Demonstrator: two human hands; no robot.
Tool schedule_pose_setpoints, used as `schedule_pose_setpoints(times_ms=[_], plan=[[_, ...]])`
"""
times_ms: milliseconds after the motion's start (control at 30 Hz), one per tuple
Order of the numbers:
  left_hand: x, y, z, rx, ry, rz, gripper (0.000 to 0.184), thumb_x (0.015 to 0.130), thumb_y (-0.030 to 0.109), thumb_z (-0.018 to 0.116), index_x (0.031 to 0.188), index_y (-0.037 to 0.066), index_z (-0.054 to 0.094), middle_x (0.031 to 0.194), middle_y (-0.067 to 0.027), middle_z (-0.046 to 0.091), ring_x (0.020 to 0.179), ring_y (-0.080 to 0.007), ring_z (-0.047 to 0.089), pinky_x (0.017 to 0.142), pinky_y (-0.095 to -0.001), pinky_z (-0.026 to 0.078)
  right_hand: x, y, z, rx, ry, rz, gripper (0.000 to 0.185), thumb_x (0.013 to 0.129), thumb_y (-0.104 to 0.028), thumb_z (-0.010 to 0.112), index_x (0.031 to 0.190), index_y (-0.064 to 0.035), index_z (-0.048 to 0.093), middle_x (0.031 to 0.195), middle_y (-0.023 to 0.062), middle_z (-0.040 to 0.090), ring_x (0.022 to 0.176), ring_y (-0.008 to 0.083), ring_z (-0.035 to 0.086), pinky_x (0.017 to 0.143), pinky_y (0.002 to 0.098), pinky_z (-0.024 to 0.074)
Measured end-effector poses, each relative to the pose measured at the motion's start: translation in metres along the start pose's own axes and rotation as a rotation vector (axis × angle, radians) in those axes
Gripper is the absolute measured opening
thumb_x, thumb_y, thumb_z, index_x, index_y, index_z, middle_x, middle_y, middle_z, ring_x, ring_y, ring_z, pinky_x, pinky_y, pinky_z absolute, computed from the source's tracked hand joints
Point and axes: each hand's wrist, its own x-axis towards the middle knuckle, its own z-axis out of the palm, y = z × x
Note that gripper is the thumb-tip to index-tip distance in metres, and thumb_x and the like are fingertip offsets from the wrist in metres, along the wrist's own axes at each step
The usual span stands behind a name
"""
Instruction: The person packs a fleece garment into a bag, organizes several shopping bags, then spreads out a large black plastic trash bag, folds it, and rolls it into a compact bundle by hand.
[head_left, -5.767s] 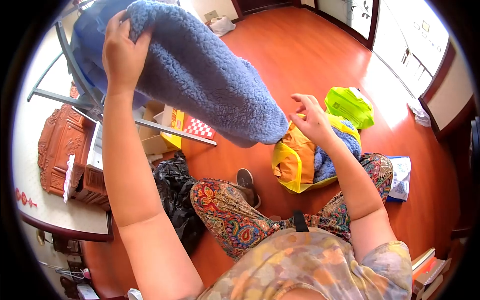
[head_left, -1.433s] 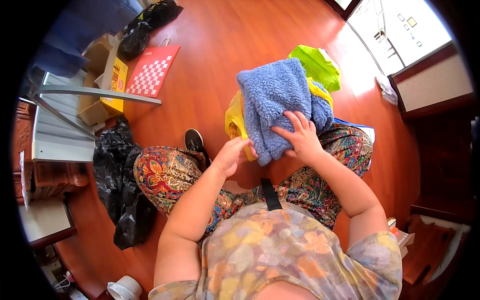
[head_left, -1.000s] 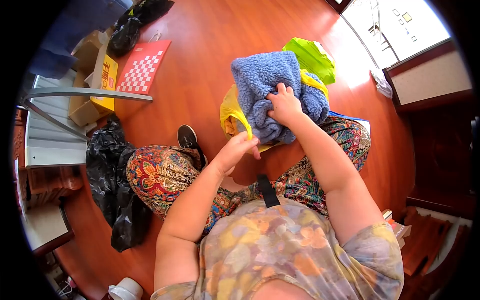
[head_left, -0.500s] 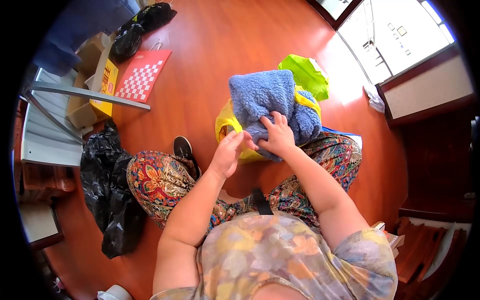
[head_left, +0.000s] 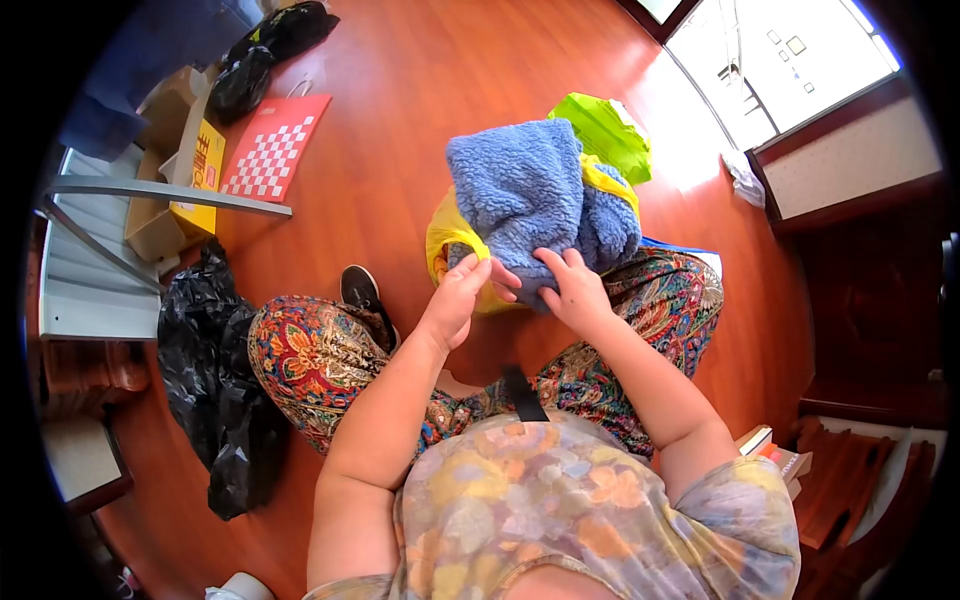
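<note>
Between my knees a yellow bag (head_left: 447, 229) stands on the floor, with a fluffy blue fabric (head_left: 515, 180) bulging from its top. More blue fabric shows at the bag's right side, partly under a yellow strap. My left hand (head_left: 468, 290) pinches the bag's near left edge. Lying on the near edge of the fabric, my right hand (head_left: 577, 290) has its fingers apart and presses it. The bag's inside is mostly hidden by the fabric.
A lime green bag (head_left: 607, 137) lies behind the yellow one. Left are a black plastic bag (head_left: 215, 370), an open carton (head_left: 160, 225), a red checkered paper bag (head_left: 280, 150) and a metal frame leg (head_left: 170, 188). Books (head_left: 775, 455) lie at lower right.
The blue fabric, held up at the upper left in the oldest frame, now lies folded in the yellow bag. My left hand took hold of the bag's edge; my right hand moved to the near edge.
</note>
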Motion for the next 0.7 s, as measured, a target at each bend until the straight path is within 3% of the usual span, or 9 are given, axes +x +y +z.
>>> schedule_pose_setpoints(times_ms=[167, 367, 500, 600, 667, 700], plan=[[0.0, -0.001, 0.003, -0.001, 0.009, -0.039, 0.021, 0.087, 0.021, 0.034, 0.081, 0.006, 0.049, 0.08, -0.0084, 0.057, 0.064, -0.0128, 0.052, 0.065, -0.0253, 0.042, 0.038, 0.014, 0.02, -0.043, -0.123, 0.139, 0.037, 0.061, -0.004, 0.057, 0.095, -0.0138, 0.046, 0.09, 0.0193, 0.048, 0.082, 0.0382, 0.051, 0.072, 0.0411, 0.043], [0.001, -0.005, 0.001, -0.008, 0.011, -0.128, 0.021, 0.087, 0.021, 0.035, 0.082, 0.005, 0.048, 0.077, -0.0105, 0.056, 0.059, -0.0139, 0.053, 0.06, -0.0258, 0.043, 0.068, 0.03, 0.038, -0.056, -0.088, 0.285, 0.03, 0.063, -0.001, 0.052, 0.091, -0.0104, 0.05, 0.089, 0.0218, 0.051, 0.085, 0.0366, 0.052, 0.073, 0.0409, 0.0425], [0.001, 0.006, 0.003, -0.136, 0.067, -0.073, 0.022, 0.086, 0.021, 0.036, 0.084, 0.003, 0.049, 0.076, -0.011, 0.056, 0.063, -0.0164, 0.055, 0.064, -0.0278, 0.045, 0.049, 0.028, 0.04, -0.093, -0.063, 0.238, 0.027, 0.065, -0.001, 0.048, 0.091, -0.009, 0.053, 0.089, 0.0228, 0.051, 0.084, 0.0374, 0.052, 0.073, 0.0405, 0.0427], [0.006, 0.009, 0.001, -0.301, 0.08, -0.015, 0.022, 0.086, 0.02, 0.038, 0.088, 0.001, 0.048, 0.077, -0.0104, 0.055, 0.068, -0.0191, 0.056, 0.072, -0.0328, 0.046, 0.031, 0.033, 0.029, -0.11, -0.139, 0.083, 0.022, 0.064, -0.005, 0.05, 0.085, -0.0089, 0.056, 0.082, 0.0197, 0.055, 0.082, 0.0344, 0.053, 0.071, 0.0398, 0.0433], [0.01, 0.012, 0.002, -0.442, 0.118, 0.02, 0.021, 0.087, 0.019, 0.037, 0.089, 0.0, 0.046, 0.077, -0.0092, 0.053, 0.071, -0.0213, 0.055, 0.074, -0.0366, 0.045, 0.024, 0.035, 0.025, -0.141, -0.349, 0.007, 0.018, 0.063, -0.01, 0.052, 0.079, -0.0097, 0.06, 0.076, 0.0164, 0.058, 0.078, 0.0311, 0.056, 0.07, 0.0389, 0.0441], [0.011, 0.012, 0.003, -0.442, 0.117, 0.024, 0.021, 0.087, 0.019, 0.037, 0.089, 0.0, 0.046, 0.077, -0.0092, 0.053, 0.071, -0.0213, 0.055, 0.074, -0.0366, 0.045, 0.023, 0.033, 0.024, -0.144, -0.347, 0.004, 0.018, 0.063, -0.01, 0.052, 0.079, -0.0097, 0.06, 0.076, 0.0164, 0.058, 0.078, 0.0311, 0.056, 0.07, 0.0389, 0.0441]])
